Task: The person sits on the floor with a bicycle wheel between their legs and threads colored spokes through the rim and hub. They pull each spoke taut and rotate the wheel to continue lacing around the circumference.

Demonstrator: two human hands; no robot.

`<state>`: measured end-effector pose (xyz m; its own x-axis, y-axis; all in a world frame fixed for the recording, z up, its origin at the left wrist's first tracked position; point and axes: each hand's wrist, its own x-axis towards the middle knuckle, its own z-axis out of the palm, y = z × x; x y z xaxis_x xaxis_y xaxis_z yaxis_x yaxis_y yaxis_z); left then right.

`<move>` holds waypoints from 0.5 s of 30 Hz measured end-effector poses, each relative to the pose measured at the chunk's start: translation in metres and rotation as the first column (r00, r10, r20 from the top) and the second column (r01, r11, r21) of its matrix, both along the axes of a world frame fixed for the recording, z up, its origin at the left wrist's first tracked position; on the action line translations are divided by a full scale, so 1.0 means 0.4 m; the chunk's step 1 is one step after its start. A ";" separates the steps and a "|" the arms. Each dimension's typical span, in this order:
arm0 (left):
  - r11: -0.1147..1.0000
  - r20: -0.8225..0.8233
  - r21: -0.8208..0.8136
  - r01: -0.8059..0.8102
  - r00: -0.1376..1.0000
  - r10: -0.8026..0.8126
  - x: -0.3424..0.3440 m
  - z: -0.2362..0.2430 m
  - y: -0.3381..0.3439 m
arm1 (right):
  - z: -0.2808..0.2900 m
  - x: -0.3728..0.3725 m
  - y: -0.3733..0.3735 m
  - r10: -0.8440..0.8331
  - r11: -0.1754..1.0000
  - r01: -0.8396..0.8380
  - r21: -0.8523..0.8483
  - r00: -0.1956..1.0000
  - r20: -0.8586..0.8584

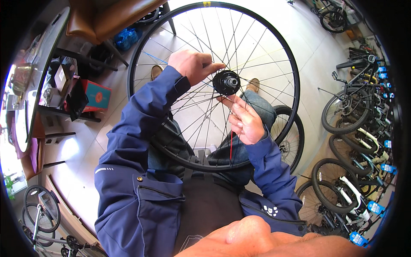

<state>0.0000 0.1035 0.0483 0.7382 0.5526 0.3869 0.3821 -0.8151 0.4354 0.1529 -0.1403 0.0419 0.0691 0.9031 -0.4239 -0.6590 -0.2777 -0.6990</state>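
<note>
A black-rimmed bicycle wheel (296, 81) lies over my lap, its thin spokes running in to a black hub (227, 82) with a silver axle end. To the hub's upper left is my left hand (191, 66), fingers curled and the thumb stretched along the spokes to the hub flange; what the fingers close on is hidden. Just below the hub, my right hand (245, 121) has its fingers bent among the spokes, with the fingertips close under the flange. A red spoke (231, 150) runs from the near rim up to these fingers. A blue spoke (152, 56) crosses the far left.
A second wheel (295, 150) stands behind my right forearm. Bicycles (346, 107) line the right side. On the left are a glass-topped table (47, 64), a red box (96, 95) and a brown leather chair (102, 21). Another bicycle (40, 210) stands at the lower left.
</note>
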 end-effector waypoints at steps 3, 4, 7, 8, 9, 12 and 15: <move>1.000 -0.018 0.021 0.022 1.000 -0.022 -0.006 -0.003 0.007 | -0.015 0.009 0.015 0.039 0.999 -0.039 -0.005 0.999 0.000; 1.000 -0.018 0.010 0.025 1.000 -0.025 -0.006 -0.004 0.009 | -0.020 0.011 0.019 0.061 0.998 -0.061 -0.003 0.997 0.041; 0.999 -0.018 0.000 0.035 0.999 -0.035 -0.005 -0.005 0.010 | -0.030 0.011 0.031 0.093 0.995 -0.095 0.017 0.990 0.103; 0.999 -0.017 0.001 0.035 0.999 -0.035 -0.005 -0.003 0.009 | -0.030 0.011 0.035 0.100 0.994 -0.105 0.042 0.989 0.105; 0.999 -0.022 0.000 0.035 0.999 -0.035 -0.005 0.001 0.010 | -0.029 0.012 0.039 0.098 0.994 -0.102 0.029 0.988 0.117; 0.999 -0.011 0.008 0.039 0.999 -0.039 -0.004 0.014 0.010 | -0.024 0.011 0.044 0.102 0.994 -0.108 0.032 0.982 0.156; 0.999 -0.018 0.020 0.034 0.999 -0.034 -0.002 0.024 0.009 | -0.025 0.006 0.042 0.102 0.992 -0.116 0.041 0.963 0.249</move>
<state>-0.0008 0.1073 0.0580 0.7631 0.5194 0.3846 0.3613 -0.8362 0.4125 0.1553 -0.1237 0.0319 0.0648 0.9323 -0.3560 -0.4322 -0.2953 -0.8520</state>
